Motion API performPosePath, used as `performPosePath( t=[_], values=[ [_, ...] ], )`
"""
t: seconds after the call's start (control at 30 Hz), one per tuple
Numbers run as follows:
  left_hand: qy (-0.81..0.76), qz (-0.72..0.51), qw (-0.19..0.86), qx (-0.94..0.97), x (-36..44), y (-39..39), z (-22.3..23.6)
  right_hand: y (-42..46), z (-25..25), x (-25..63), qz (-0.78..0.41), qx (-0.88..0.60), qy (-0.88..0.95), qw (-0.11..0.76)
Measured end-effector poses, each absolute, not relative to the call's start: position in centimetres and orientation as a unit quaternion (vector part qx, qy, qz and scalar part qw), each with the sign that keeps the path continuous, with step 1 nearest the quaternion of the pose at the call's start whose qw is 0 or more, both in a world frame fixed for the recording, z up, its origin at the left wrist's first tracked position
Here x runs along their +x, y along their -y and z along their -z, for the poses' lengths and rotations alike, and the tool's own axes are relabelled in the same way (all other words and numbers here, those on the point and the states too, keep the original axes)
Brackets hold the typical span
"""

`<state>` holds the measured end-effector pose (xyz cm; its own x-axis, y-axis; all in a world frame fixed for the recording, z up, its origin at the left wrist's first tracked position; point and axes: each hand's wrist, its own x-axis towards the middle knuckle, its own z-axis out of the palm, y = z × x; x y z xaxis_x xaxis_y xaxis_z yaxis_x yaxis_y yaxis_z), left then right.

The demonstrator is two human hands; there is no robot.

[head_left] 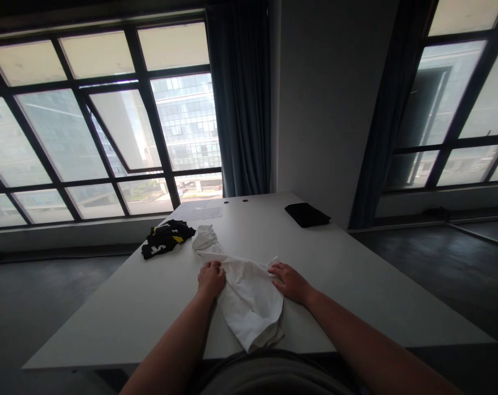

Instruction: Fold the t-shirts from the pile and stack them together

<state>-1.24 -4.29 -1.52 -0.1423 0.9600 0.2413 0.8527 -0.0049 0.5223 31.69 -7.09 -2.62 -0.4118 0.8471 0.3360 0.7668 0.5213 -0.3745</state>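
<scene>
Lightly curled, the left hand (211,278) and right hand (290,282) rest on opposite edges of the white cloth (251,293); whether they pinch, I cannot tell; it lies rumpled on the table (339,269); gentle, even outward tension suits it.

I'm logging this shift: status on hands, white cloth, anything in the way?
Left hand, right hand at opposite sides of white cloth. White cloth wrinkled on table. Black-yellow garment near its far end, contact unclear.

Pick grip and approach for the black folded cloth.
I'd pinch the near edge of the black folded cloth from the person's side with the right hand: it lies flat and compact on the white table, that edge facing them.
</scene>
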Motion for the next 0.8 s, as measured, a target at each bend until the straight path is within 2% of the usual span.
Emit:
performPosePath(
  t=[0.23, 0.43, 0.6, 0.8],
  values=[
    [-0.808, -0.197, 0.046, 0.553, -1.8, 3.1, 3.5, 6.5, 3.5, 31.7, -0.028, -0.552, 0.805, 0.217],
    [-0.763, -0.181, 0.071, 0.616, -2.3, 2.3, 4.2, 7.1, 2.8, 31.7, -0.021, -0.557, 0.796, 0.235],
    [-0.719, -0.216, 0.110, 0.651, -2.9, 2.8, 4.2, 7.6, 2.2, 31.6, -0.033, -0.558, 0.796, 0.230],
    [-0.658, -0.324, 0.196, 0.650, -3.1, 3.1, 3.7, 7.5, 2.2, 31.6, -0.003, -0.550, 0.799, 0.243]
  ],
)
